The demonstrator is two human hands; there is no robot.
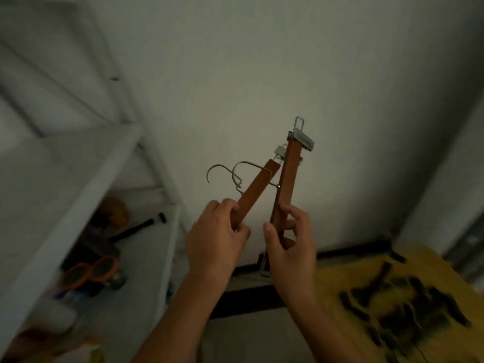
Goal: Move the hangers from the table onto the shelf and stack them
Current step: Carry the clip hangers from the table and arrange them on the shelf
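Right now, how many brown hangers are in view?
2: left hanger in the left hand, right hanger in the right hand. Blurred dark shapes on the yellow table may be more.

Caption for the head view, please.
Left hand grips the tilted hanger, right hand the upright hanger, beside the white shelf.

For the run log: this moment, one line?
left hand: grips slanted hanger | right hand: grips upright hanger | both: aloft, not shelved

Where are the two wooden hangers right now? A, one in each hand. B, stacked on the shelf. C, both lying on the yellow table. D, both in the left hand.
A: the left hand grips the tilted hanger, the right hand grips the upright hanger.
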